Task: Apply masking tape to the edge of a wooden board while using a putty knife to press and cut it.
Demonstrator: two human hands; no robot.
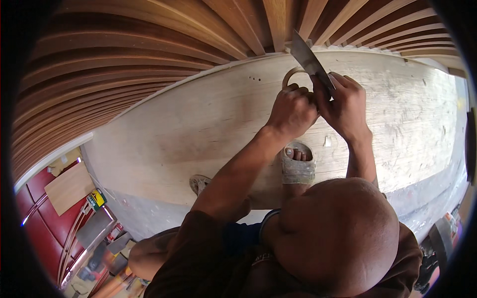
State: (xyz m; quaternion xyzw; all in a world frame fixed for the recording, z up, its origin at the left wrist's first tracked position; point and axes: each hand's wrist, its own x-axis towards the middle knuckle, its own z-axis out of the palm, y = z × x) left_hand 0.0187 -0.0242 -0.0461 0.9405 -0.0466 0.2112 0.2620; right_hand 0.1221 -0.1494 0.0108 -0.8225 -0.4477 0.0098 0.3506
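Note:
My right hand [345, 104] is closed around a knife [306, 58] with a wide, flat metal blade; its handle is hidden in the grip. The blade slants up and to the left, its tip close to the lower edge of the wooden slats [278, 25]. Just left of it, my left hand [294, 111] is closed in a fist, nearly touching the right. A thin curled brown strip [293, 73] arches up from the left fist toward the blade. The strip's far end is hidden behind the blade and fingers.
Under my sandaled feet [298, 166] lies a pale, stained wooden board [198, 129]. The slats run along its far side. A small white scrap [327, 141] lies on the board. At the lower left are a red panel [47, 213], a thin wooden sheet [70, 188] and a yellow-and-green box [97, 198].

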